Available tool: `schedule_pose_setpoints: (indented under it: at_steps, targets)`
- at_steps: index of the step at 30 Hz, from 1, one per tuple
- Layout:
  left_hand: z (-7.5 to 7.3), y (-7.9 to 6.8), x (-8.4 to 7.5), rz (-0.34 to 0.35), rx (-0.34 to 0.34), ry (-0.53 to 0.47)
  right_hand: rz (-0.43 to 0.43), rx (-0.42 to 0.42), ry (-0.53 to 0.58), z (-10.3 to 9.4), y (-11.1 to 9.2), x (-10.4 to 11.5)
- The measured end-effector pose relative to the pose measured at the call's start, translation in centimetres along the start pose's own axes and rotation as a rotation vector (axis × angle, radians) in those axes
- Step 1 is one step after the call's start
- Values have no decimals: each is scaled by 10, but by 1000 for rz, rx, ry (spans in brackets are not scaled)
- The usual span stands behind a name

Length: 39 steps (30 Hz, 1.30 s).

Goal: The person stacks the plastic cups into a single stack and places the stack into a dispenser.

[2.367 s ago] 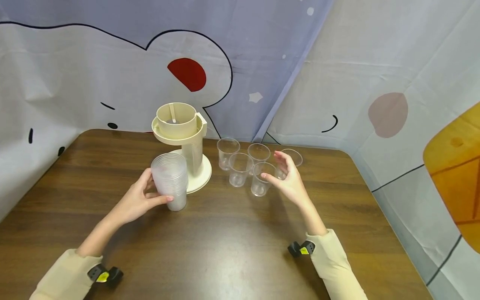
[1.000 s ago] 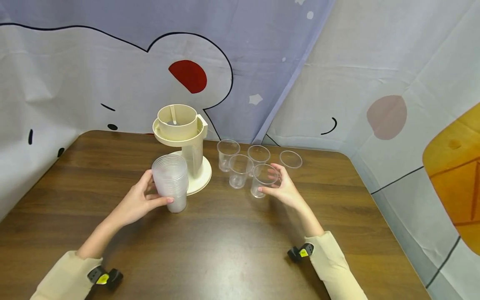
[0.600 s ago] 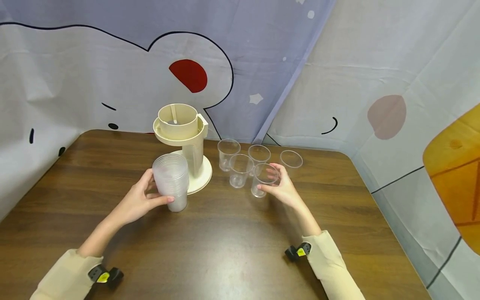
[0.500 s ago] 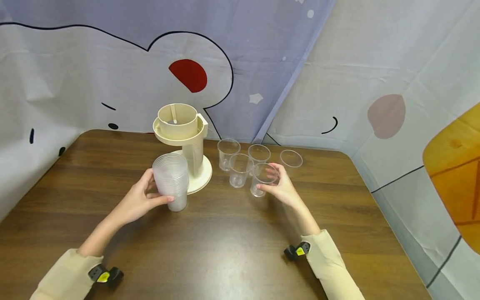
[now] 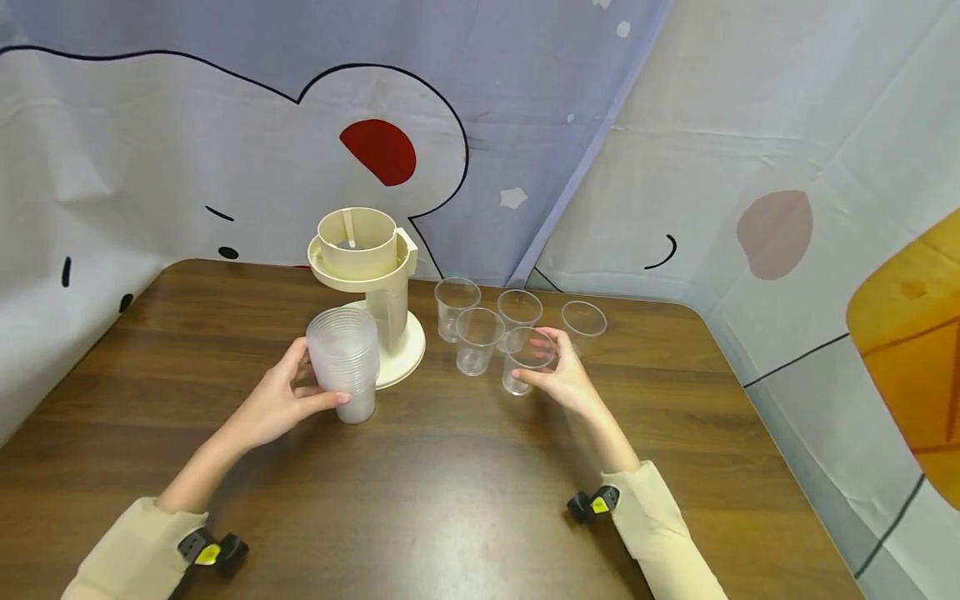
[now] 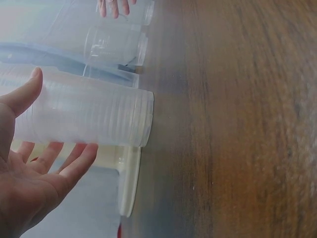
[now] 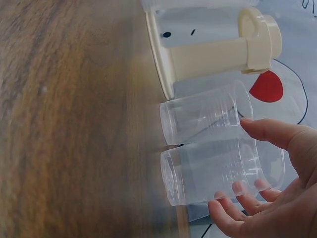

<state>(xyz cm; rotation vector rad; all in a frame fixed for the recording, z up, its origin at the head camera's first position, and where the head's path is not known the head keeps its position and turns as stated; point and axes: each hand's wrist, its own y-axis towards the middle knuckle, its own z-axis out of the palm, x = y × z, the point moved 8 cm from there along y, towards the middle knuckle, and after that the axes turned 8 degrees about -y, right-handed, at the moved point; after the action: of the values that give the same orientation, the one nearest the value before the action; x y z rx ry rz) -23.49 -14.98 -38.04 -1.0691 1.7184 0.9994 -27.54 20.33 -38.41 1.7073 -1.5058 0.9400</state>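
My left hand point(image 5: 281, 400) grips a tall stack of nested clear plastic cups point(image 5: 343, 362), fingers behind it and thumb across the near side. The stack stands upright, its base at the table. My right hand point(image 5: 567, 379) is curled round a single clear plastic cup point(image 5: 517, 367), the front right one of a loose group. In the right wrist view the thumb lies by the upper side of that cup point(image 7: 208, 171), the fingers along the other. Just left stands another cup point(image 5: 472, 354); two more, a left rear cup point(image 5: 450, 317) and a middle rear cup point(image 5: 519, 308), are behind.
A cream cup-holder stand point(image 5: 386, 312) with a round base rises right behind the stack. One more cup point(image 5: 583, 334) stands at the back right, partly hidden by my right hand. A printed curtain point(image 5: 247, 167) hangs behind the brown wooden table point(image 5: 420, 500).
My right hand has come down and left from above the front right cup and closed round it. The cup beside it has shifted slightly left. My left hand and the stack stay put.
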Motion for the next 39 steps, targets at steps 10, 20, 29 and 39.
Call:
schedule_pose_setpoints:
  at_steps: [10, 20, 29, 39]
  targets:
    - [0, 0, 1, 0, 3, -5, -14, -20, -43, -4, -3, 0]
    - [0, -1, 1, -2, 4, -4, -53, -71, -95, -9, -8, 9]
    - [0, -1, 1, -9, 2, -2, -72, -96, -65, -11, -11, 22]
    - [0, -1, 2, -5, 2, -4, -95, -108, -36, -10, -13, 38]
